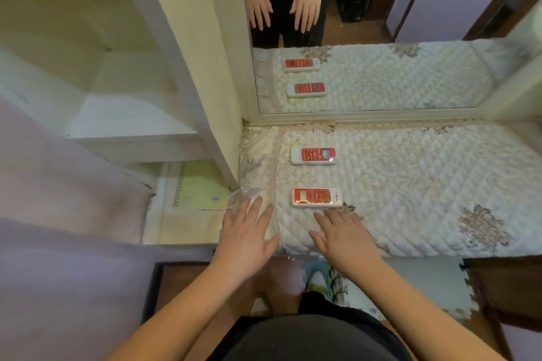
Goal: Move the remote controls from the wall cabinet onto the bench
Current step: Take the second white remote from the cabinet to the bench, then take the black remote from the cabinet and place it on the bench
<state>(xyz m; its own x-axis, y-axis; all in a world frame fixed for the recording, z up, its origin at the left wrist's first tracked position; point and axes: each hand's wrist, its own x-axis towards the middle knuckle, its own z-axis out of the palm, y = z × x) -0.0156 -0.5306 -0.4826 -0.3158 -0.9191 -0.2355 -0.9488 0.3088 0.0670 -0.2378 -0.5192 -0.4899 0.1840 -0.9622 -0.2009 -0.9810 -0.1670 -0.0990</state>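
Nearest the camera, two bare forearms reach forward; the left hand and right hand hover with fingers spread and relaxed, holding nothing, over the front edge of the quilted surface. Left of it stands the wall cabinet — no remotes show on its visible shelves. A mirror behind repeats the scene. Two red-and-white remotes lie flat on the surface, well apart: the near remote just beyond the right fingertips, the far remote closer to the mirror. The near remote sits close to the padded front edge — a careless brush could probably slide it off.
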